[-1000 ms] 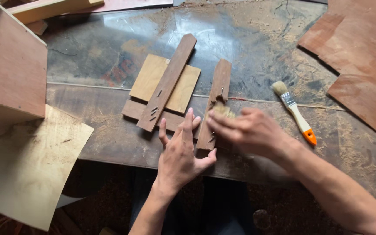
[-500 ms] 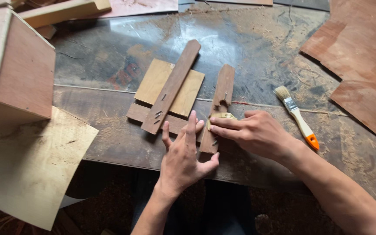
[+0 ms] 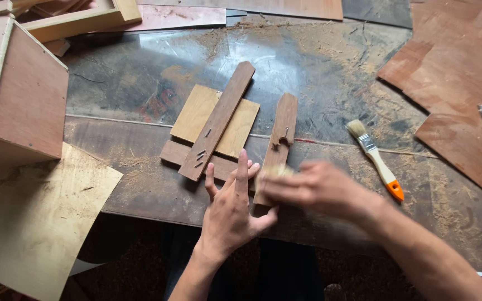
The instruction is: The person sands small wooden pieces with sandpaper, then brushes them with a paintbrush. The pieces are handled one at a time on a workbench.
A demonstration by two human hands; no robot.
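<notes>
Head view: the left hand (image 3: 231, 212) lies flat, palm down, fingers (image 3: 242, 167) spread wide and straight, pressing on the near end of a narrow dark wooden strip (image 3: 279, 136) that runs from about 6 o'clock toward 12 o'clock on the surface (image 3: 140, 83). It grips nothing; it only bears down, thumb out toward 3 o'clock against the strip's near end. The right hand (image 3: 319, 189) comes in from 4 o'clock and is blurred; its fingers are curled narrow around a small pale pad (image 3: 274, 171), perhaps sandpaper or a block, held against the strip just beside the left fingertips. What exactly the pad is cannot be told through the blur.

At 10 o'clock from the hands a longer dark slat (image 3: 218, 120) with small slots lies diagonally across a pale square board (image 3: 196, 114), and a short dark piece (image 3: 174, 153) lies beneath both. The narrow strip lies just beside this stack, to its 3 o'clock. A paintbrush (image 3: 374, 159) with a pale handle and orange tip lies at 2 o'clock from the right hand, near but apart from it. Brown veneer sheets (image 3: 453, 83) fill the 2 o'clock corner, a wooden box (image 3: 23, 95) stands at 9 o'clock, and a pale plywood sheet (image 3: 23, 217) overhangs the edge at 8 o'clock. Sawdust is scattered over the surface.
</notes>
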